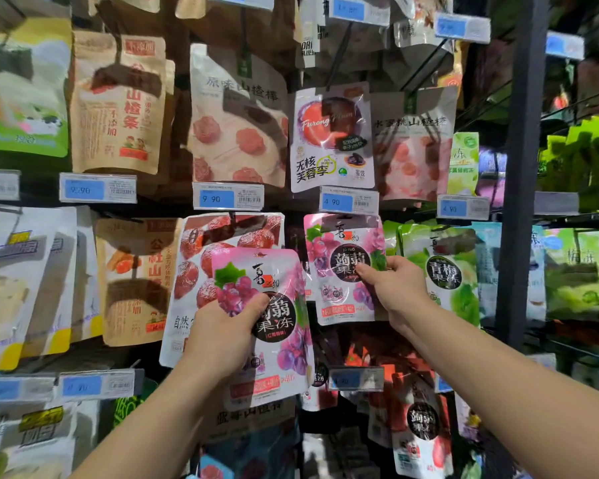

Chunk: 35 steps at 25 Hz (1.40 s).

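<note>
Grape jelly pouch (274, 326), upright and off the rack (521, 167), sits gripped in the nearer left hand (222, 337), while up and to its right the right hand (391, 288) pinches the edge of a matching hanging pouch (339, 264), long axis vertical.

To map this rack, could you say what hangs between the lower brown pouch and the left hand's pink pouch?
Head view: a white pouch picturing red dried fruit, partly behind the pink pouch.
</note>
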Each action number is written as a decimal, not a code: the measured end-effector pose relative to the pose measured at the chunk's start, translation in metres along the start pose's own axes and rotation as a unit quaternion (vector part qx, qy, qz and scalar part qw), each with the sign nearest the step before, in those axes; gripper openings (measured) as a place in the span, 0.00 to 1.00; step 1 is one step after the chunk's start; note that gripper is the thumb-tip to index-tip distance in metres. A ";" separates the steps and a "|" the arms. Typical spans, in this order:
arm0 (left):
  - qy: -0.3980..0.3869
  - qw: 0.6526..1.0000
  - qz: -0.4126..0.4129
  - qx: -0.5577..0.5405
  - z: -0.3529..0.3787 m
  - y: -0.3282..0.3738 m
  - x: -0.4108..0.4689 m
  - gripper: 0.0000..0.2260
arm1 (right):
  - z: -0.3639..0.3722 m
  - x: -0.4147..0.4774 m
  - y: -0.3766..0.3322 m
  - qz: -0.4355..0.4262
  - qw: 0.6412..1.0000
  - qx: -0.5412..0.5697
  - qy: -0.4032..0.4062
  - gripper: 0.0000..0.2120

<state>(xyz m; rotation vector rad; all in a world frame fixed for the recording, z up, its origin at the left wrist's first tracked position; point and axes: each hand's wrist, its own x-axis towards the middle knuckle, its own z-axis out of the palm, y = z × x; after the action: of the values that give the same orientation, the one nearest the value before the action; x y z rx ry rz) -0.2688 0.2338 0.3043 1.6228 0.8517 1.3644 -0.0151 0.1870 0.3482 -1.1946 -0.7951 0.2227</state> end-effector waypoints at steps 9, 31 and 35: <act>0.001 1.000 0.012 -0.023 -0.005 0.003 0.014 0.16 | 0.009 0.011 0.018 0.022 1.000 0.011 0.005 0.18; -0.018 0.998 0.014 -0.052 -0.009 -0.004 0.019 0.05 | 0.006 0.015 0.033 0.030 0.999 -0.024 -0.034 0.04; 0.007 0.998 0.003 -0.056 -0.016 0.003 0.021 0.06 | 0.035 0.032 0.038 0.036 0.998 -0.047 0.022 0.08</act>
<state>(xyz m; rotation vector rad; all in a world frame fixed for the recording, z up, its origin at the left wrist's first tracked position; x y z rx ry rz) -0.2808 0.2534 0.3170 1.5321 0.7668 1.4039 -0.0052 0.2451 0.3327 -1.3143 -0.7321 0.2196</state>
